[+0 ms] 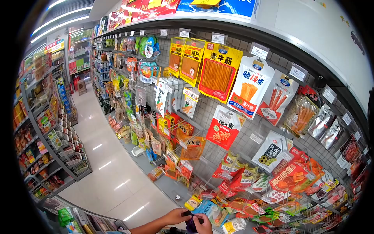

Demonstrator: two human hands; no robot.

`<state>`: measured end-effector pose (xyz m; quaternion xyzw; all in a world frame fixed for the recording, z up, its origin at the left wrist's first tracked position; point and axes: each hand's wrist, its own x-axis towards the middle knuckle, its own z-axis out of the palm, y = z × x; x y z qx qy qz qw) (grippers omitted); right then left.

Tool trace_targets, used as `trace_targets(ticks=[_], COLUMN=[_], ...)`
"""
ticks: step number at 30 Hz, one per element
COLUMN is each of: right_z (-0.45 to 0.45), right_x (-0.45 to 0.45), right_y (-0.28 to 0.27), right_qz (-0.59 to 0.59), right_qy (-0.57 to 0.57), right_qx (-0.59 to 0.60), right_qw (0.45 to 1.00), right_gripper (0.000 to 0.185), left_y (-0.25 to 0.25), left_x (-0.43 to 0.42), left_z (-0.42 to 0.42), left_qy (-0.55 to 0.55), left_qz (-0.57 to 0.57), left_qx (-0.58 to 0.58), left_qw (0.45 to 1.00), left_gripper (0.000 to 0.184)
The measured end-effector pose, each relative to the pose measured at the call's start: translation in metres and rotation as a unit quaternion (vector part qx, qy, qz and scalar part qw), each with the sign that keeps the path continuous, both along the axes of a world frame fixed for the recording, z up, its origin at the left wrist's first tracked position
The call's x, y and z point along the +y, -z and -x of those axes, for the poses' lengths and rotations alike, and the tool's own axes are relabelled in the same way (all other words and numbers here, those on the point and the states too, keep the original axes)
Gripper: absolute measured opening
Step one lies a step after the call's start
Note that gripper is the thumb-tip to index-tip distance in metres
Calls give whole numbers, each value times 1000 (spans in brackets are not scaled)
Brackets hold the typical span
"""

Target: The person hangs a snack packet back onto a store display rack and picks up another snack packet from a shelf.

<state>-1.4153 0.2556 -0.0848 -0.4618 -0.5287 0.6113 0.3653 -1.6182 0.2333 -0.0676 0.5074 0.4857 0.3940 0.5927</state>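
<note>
Low at the bottom edge, my left hand comes in from the left with its fingers pinched together. Beside it is my right hand, its thumb and fingers closed too. Between them both hands grip a small dark purple item; its lower part runs out of view and its kind cannot be made out. Just beyond the hands lie a blue packet and a yellow packet on the bottom shelf. A white packet is to the right of my right hand.
A rack of hanging snack bags, among them a yellow-and-red bag and a white bag, fills the right side. Shelves stand across the tiled aisle floor. Boxes line the top shelf.
</note>
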Motion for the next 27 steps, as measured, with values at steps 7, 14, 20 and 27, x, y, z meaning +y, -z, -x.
trace_targets(ticks=[7, 14, 20, 27], right_z=[-3, -1, 2, 5], right_x=[1, 3, 4, 5], right_y=[-9, -2, -8, -19], right_qz=[-8, -43, -12, -10], right_qy=[-6, 8, 2, -1], right_qx=[5, -25, -46, -31], right_qw=[1000, 999, 999, 999], right_gripper=[25, 25, 25, 25], left_y=[1, 9, 42, 29], left_x=[1, 5, 9, 9], left_z=[-5, -3, -3, 1], left_qy=[-29, -44, -42, 15], left_qz=[-31, -28, -30, -45], left_qx=[-33, -48, -107, -68], left_qw=[999, 997, 993, 997], left_gripper=[25, 18, 17, 17])
